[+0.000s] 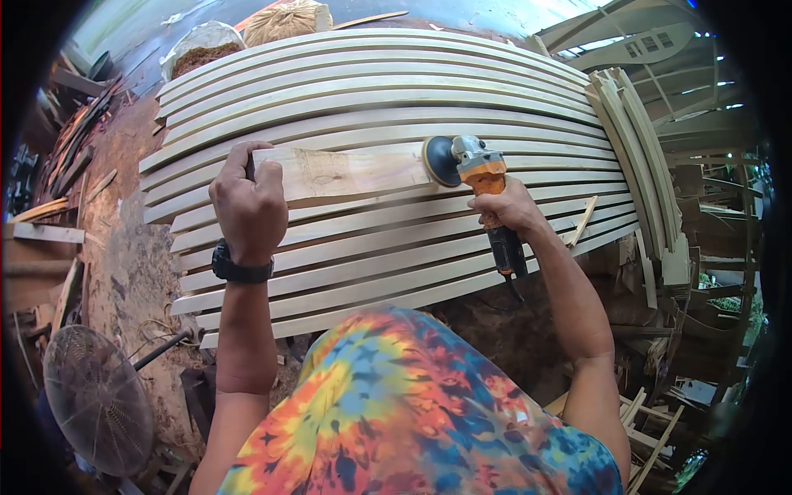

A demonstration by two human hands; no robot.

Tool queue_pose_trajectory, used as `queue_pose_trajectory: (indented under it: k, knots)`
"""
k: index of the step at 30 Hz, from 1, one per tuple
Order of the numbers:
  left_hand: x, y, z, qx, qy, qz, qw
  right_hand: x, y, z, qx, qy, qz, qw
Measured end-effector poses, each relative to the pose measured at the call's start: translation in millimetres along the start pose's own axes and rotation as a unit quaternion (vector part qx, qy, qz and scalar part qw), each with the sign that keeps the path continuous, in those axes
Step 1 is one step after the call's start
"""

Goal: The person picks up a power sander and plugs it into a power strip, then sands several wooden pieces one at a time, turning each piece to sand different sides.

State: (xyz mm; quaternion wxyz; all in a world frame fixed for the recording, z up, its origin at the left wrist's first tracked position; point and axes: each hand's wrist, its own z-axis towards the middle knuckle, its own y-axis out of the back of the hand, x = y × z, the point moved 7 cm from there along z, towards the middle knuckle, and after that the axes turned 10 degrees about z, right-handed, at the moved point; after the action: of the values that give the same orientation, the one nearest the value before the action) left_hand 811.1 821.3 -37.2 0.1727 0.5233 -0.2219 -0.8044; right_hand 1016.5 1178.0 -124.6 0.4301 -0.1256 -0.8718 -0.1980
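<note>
My right hand [510,205] is wrapped round the body of an orange and black angle grinder [485,172]. Its round dark sanding disc [442,161] meets the right end of a short, thick wooden board [346,169]. That board lies across the long pale slats, with a brownish patch and a knot on its upper face. At its left end my left hand [252,194] grips the board, fingers curled over the end and partly hidden. A dark watch [241,262] is on the left wrist. The grinder's cord drops from the handle's lower end.
Long pale slats [346,285] lie side by side with gaps between them. More boards [639,157] are stacked across their right ends, and a thin offcut [584,219] rests nearby. A round fan [97,400] stands lower left. Sacks [289,21] sit beyond the far edge.
</note>
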Motion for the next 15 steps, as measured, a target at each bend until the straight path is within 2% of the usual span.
queue_pose_trajectory:
  k: [2,15]
  knots:
    - [-2,1,0,-0.002,-0.003,-0.001,1.0,5,-9,-3,0.023,0.001,0.016,1.0]
    - [-3,1,-2,0.005,0.007,-0.004,1.0,11,-18,-10,0.023,0.01,0.022,0.999]
